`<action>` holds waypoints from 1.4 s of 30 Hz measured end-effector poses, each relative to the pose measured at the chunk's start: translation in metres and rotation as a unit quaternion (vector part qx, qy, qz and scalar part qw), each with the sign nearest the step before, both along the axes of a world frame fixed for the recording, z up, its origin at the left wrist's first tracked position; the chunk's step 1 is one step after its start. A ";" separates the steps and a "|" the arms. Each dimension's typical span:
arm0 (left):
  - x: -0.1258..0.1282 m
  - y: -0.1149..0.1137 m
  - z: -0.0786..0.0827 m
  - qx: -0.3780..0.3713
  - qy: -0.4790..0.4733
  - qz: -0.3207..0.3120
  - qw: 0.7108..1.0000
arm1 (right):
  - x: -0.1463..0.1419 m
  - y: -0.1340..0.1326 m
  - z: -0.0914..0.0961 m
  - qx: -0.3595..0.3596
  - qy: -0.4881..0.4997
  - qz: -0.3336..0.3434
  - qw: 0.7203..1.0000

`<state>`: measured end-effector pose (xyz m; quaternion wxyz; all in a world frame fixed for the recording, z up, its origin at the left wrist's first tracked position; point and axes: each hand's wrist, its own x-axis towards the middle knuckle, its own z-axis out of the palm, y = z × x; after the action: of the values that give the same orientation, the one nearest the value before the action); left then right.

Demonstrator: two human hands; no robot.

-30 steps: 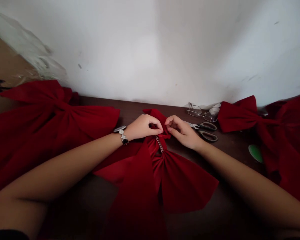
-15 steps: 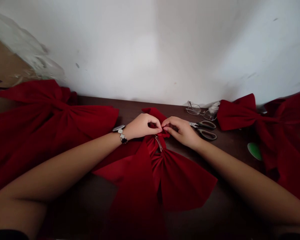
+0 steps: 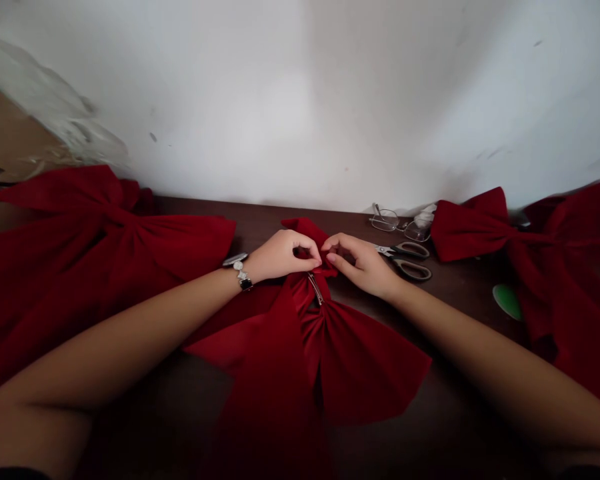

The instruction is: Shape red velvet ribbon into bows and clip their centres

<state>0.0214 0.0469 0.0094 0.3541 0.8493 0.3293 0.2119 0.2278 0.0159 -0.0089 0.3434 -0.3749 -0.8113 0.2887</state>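
A red fabric bow (image 3: 365, 363) lies in the middle of the table, its tails spread toward me. A slim metal hair clip (image 3: 316, 290) lies on its gathered centre. My left hand (image 3: 283, 255), with a watch and bracelet on its wrist, pinches thumb and forefinger together at the bow's far part, just beyond the clip. What is in that pinch is too small to make out. Opposite, my right hand (image 3: 361, 265) has bent fingers, with thumb and forefinger close together on a fold of the red fabric. The two hands' fingertips nearly meet.
Scissors (image 3: 411, 260) lie beside my right hand, with eyeglasses (image 3: 386, 220) behind them. Another red bow (image 3: 185, 241) is at left, and more red bows (image 3: 473, 227) are at right near a green round piece (image 3: 508, 302). A white wall (image 3: 260, 100) stands behind the dark table (image 3: 460, 293).
My right thumb and forefinger have drawn slightly away from the left fingertips. The left hand keeps its pinch. The whole view has shifted slightly; the bow and clip stay in place.
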 end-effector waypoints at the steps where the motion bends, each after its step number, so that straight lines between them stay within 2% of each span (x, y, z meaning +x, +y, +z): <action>1: 0.000 0.000 -0.001 0.003 0.003 0.001 1.000 | -0.001 0.000 0.000 0.002 -0.001 0.000 1.000; 11: 0.001 0.000 0.000 0.003 0.008 0.004 1.000 | -0.005 0.000 -0.001 0.047 -0.014 -0.006 0.999; 17: -0.001 0.000 0.001 -0.005 0.004 -0.012 1.000 | -0.003 -0.001 0.001 0.036 -0.033 -0.012 0.999; 25: 0.000 0.000 0.000 0.001 0.004 -0.005 1.000 | -0.004 -0.002 0.001 -0.008 0.005 -0.004 1.000; 34: 0.002 0.001 -0.001 0.009 0.003 -0.001 1.000 | -0.011 -0.003 0.000 0.049 -0.026 -0.042 0.998; 42: -0.001 -0.001 0.001 -0.023 -0.002 -0.006 1.000 | -0.008 -0.003 0.000 0.028 0.005 -0.036 0.999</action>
<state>0.0208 0.0460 0.0102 0.3752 0.8424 0.3286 0.2041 0.2196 0.0132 -0.0088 0.3680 -0.3931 -0.8030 0.2553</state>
